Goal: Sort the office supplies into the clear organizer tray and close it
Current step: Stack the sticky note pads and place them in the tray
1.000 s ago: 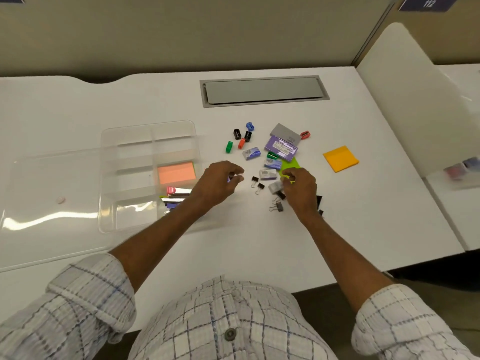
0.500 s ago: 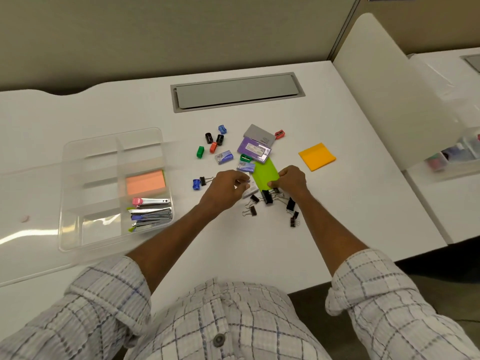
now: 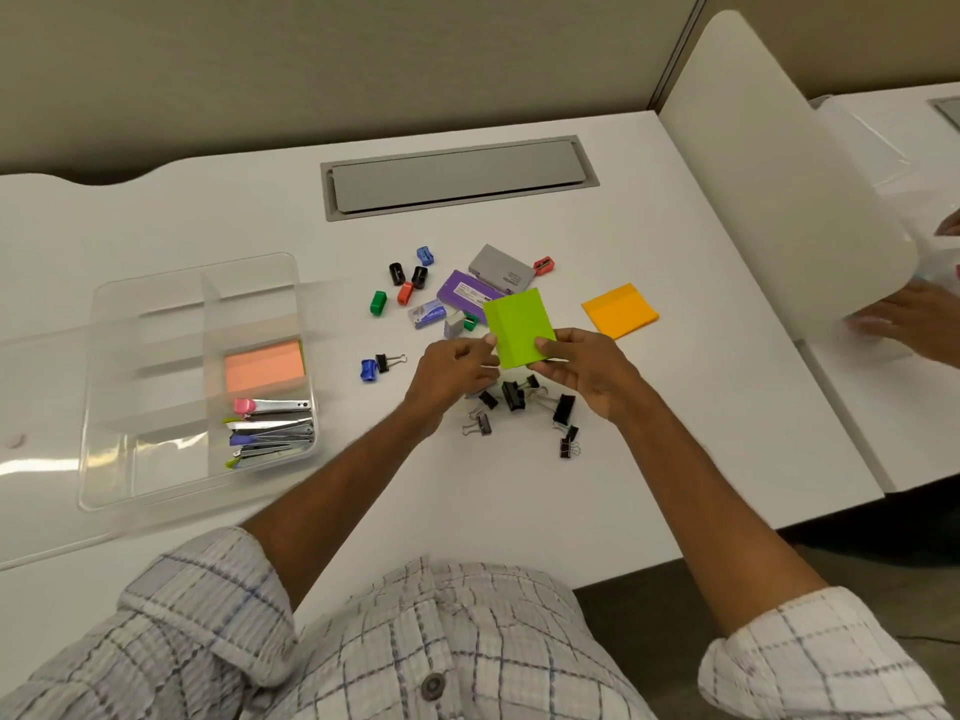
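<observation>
Here the right hand holds a green sticky-note pad lifted off the bench, well to the right of the clear organizer tray, thumb on top of the pad's near corner and fingers curled under it. The left hand is between the tray and the pad, fingers curled and thumb tip at the pad's left edge; whether it really grips the pad cannot be told.

The tray lies open. In its right-hand column a salmon sticky-note pad fills one compartment, and a bundle of staple removers lies in the compartment nearer the person.

Right of the tray, loose on the bench:
- small coloured pencil sharpeners
- a purple box and a grey box, overlapping
- black binder clips, under the hands
- an orange sticky-note pad, farthest from the tray
</observation>
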A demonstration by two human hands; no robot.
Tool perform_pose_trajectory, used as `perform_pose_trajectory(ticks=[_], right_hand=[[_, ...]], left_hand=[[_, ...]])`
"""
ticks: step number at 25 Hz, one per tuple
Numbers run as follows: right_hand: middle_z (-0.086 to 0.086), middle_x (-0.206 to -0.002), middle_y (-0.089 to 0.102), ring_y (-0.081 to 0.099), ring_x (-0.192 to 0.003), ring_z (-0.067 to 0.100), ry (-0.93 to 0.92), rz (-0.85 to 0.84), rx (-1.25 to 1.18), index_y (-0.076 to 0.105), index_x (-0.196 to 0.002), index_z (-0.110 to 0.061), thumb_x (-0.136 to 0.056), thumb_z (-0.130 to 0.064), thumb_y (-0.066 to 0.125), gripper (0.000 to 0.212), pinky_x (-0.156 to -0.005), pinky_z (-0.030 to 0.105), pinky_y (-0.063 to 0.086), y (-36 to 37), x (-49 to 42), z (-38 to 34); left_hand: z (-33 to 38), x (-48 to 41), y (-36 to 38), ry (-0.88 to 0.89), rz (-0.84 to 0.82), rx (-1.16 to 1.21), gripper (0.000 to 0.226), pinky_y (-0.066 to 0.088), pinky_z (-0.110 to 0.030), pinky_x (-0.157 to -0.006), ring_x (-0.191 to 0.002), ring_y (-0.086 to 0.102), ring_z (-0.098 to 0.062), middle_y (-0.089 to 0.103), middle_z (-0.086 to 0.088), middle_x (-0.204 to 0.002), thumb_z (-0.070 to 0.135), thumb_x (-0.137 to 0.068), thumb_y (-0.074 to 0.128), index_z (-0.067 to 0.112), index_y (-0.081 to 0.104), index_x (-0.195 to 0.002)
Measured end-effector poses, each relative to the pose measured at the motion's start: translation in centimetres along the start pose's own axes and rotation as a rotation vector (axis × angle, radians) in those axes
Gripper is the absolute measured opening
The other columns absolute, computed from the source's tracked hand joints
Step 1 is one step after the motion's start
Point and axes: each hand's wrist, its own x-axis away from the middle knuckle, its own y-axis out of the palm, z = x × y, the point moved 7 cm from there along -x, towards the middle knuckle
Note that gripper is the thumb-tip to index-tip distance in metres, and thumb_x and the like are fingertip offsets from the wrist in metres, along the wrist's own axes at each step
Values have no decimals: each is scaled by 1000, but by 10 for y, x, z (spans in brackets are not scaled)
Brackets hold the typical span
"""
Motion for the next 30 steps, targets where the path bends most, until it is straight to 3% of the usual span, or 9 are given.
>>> perform_pose_trajectory(ticks=[5,7,10,12,16,21,24,26,30], right_hand=[[13,-109,74,75,-87,20,-14,-103,212,65,-113,-5,-88,-24,74,33,-75,27,62,-12,-3,2],[10,-110,74,72,-90,15,-156,49,352,69,-107,-9,-88,-30,73,29,-80,28,58,-33,-13,-12],[11,-114,70,64,-103,24,-348,481,717,73,-101,-10,-87,-25,72,20,-86,31,49,-91,-30,-46],[18,-125,61,58,-118,34,-263,591,837,70,-111,-9,-83,-28,76,34,-97,36,46,-119,-47,-53],[18,-139,43,40,-133,39,-61,556,985,47,-135,-10,-74,-33,84,75,-106,48,39,-131,-71,-52],[20,-134,54,53,-125,34,35,484,801,51,-135,-3,-75,-20,86,71,-105,41,45,-139,-84,-51],[18,-100,53,53,-84,27,19,410,605,63,-97,-3,-85,-20,76,25,-75,33,43,-133,-78,-43],[14,-89,52,46,-71,23,-52,407,503,63,-85,-7,-88,-26,72,22,-63,34,38,-123,-63,-45],[5,-111,66,58,-97,19,-115,209,382,70,-105,-18,-85,-36,75,28,-86,39,51,-74,-22,-53]], left_hand=[[11,-4,9,55,-19,181,37,61,-26,-69,-89,75,-17,70,-5,-96,17,-85,76,16,66,-121],[7,-5,1,58,-10,138,43,62,-30,-73,-92,75,-20,67,-7,-98,11,-85,75,13,64,-127],[1,-7,-9,29,10,44,48,62,-36,-82,-97,73,-24,69,-6,-105,13,-88,73,15,61,-134],[-6,-9,-18,-14,37,26,48,61,-39,-85,-99,72,-24,70,-4,-105,11,-88,71,16,59,-135],[-11,-9,-29,-70,81,18,46,61,-35,-84,-96,70,-16,70,3,-97,8,-89,67,19,60,-134],[-4,-7,-43,-23,137,50,46,57,-33,-79,-89,66,-18,70,-2,-86,2,-86,64,21,65,-128],[-3,-5,-51,-27,223,101,31,54,-41,-82,-97,64,-21,72,-5,-100,12,-88,67,22,71,-117],[-3,1,-55,-30,259,120,27,55,-46,-86,-106,63,-25,69,-9,-112,20,-88,72,23,72,-115],[-4,14,-61,-27,252,224,23,60,-49,-82,-110,64,-31,67,-15,-114,16,-91,69,20,72,-113]])
